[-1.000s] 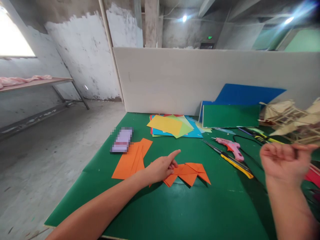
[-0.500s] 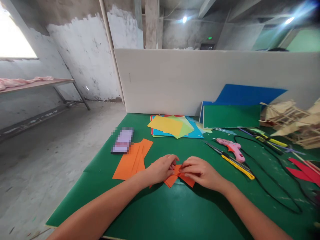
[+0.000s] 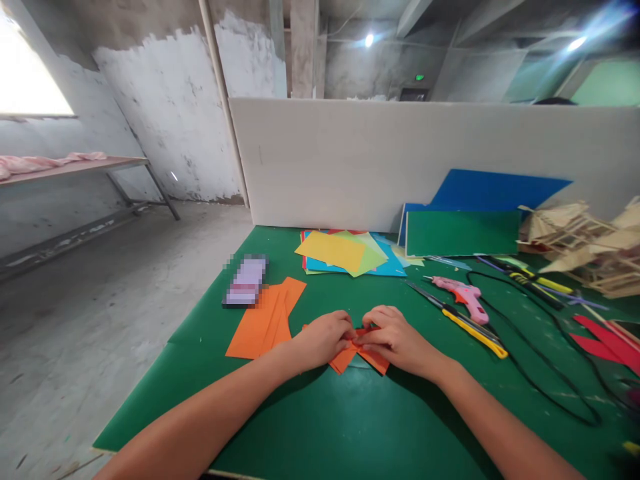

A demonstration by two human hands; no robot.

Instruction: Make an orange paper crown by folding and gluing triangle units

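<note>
Folded orange paper [image 3: 371, 360] lies on the green tabletop between my two hands, with its lower corners spread apart toward me. My left hand [image 3: 327, 337] grips its middle from the left, fingers curled. From the right, my right hand [image 3: 395, 339] pinches the same paper close to the left fingertips. The fingers hide the upper part of the paper, so its whole shape does not show. To the left of my left hand lie several flat orange sheets [image 3: 260, 328], overlapping one another.
A phone [image 3: 246, 280] lies at the left edge. Coloured paper [image 3: 333, 250] is stacked at the back. On the right are a yellow utility knife [image 3: 475, 333], a pink glue gun [image 3: 465, 297] with its black cord, red strips [image 3: 603, 340] and wooden models [image 3: 585, 247]. A white board [image 3: 320, 160] stands behind.
My right hand has shifted slightly left, and its fingertips now press nearer to my left fingers on the orange paper. The left hand has barely moved.
</note>
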